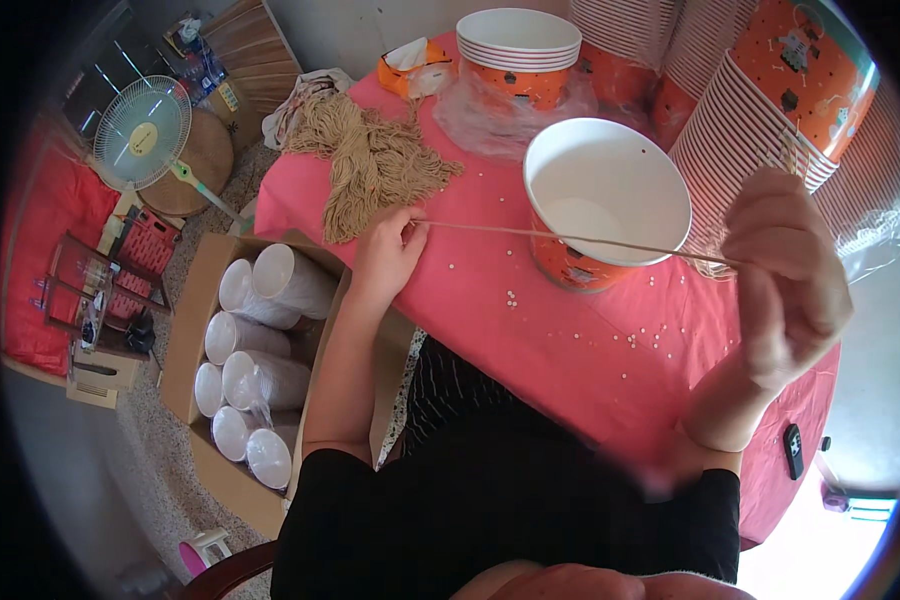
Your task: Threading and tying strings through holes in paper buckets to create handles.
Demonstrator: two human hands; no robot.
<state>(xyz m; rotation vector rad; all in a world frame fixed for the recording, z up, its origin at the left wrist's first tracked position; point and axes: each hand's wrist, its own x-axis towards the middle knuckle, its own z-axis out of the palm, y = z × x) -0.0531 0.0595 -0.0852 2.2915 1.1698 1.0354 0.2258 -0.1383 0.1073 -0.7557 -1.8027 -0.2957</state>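
Left fingers [417,236]: pinching cord [505,231] at bucket's [610,165] nine o'clock.
Right fingers [775,245]: pinching it at four o'clock, seemingly for tautness.
Yarn [360,160]: heaped between nine and ten o'clock, likely for reach.

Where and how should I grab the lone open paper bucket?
Probably pinch the open paper bucket by its left rim, coming from the left: it stands upright with that rim exposed, while stacked buckets crowd the right and the taut cord crosses the near side.
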